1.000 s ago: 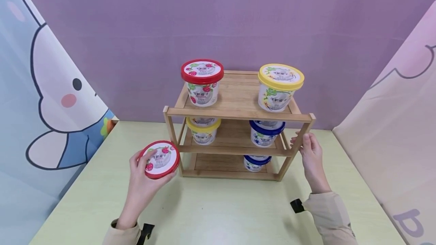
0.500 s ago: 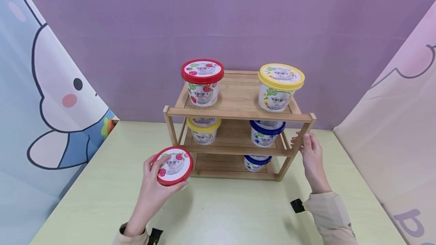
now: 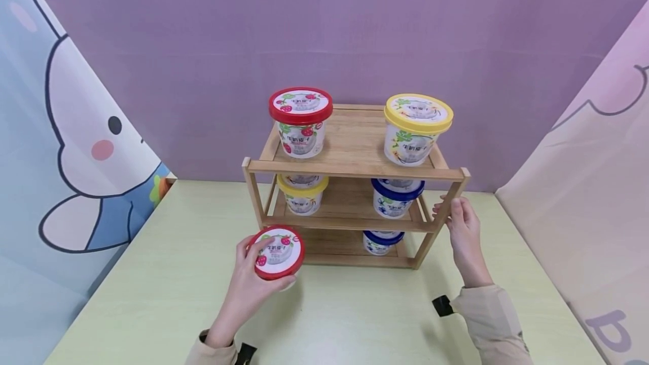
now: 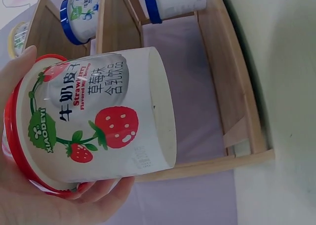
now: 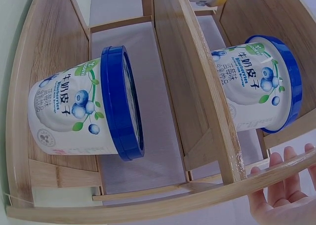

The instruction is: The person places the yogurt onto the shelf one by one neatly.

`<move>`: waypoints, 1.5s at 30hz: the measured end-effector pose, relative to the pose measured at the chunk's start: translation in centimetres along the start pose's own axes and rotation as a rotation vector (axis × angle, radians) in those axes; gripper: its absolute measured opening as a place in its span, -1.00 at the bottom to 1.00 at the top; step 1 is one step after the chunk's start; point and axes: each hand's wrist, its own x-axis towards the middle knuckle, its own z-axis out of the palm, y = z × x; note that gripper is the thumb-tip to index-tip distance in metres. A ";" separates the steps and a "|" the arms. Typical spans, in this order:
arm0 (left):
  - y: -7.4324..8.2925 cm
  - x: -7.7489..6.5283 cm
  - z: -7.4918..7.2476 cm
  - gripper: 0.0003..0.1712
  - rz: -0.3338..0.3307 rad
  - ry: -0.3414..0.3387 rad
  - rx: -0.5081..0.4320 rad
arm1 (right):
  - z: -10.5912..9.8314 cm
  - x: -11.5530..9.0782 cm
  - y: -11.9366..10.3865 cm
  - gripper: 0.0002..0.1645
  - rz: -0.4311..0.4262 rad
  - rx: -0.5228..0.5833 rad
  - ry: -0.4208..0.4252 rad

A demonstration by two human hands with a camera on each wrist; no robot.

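My left hand [image 3: 248, 286] grips a red-lidded strawberry milk tub [image 3: 280, 253], just in front of the lower left corner of a wooden three-tier rack [image 3: 357, 142]. In the left wrist view the white, strawberry-printed side of the tub [image 4: 108, 121] faces the camera, its base toward the rack's bottom tier. The thumb and fingers reach round its lid end. My right hand [image 3: 465, 241] holds the rack's right front post, thumb in front and fingers behind. Close to it stand a blue-lidded blueberry tub [image 5: 74, 106] on the bottom tier and another blueberry tub [image 5: 252, 89] on the middle tier.
On the top tier stand a red-lidded tub [image 3: 302, 128] at left and a yellow-lidded tub [image 3: 417, 131] at right. Another yellow-lidded tub [image 3: 303, 199] occupies the middle tier's left side. A purple backdrop [image 3: 324, 32] rises behind the pale table [image 3: 345, 320].
My left hand has carried the strawberry tub rightward and slightly nearer the viewer, so it now overlaps the rack's lower left corner. My right hand stays on the post.
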 end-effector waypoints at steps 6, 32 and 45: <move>-0.5 0.3 1.0 -0.13 0.002 -0.015 -0.014 | 0.0 0.1 0.1 -0.57 -0.010 0.002 -0.006; -1.8 2.9 5.5 -0.14 0.051 -0.018 -0.051 | 0.1 0.0 -0.1 -0.51 -0.002 0.015 -0.007; -2.7 4.4 6.8 -0.13 0.064 0.013 -0.033 | 0.0 0.0 0.1 -0.49 0.002 0.000 -0.002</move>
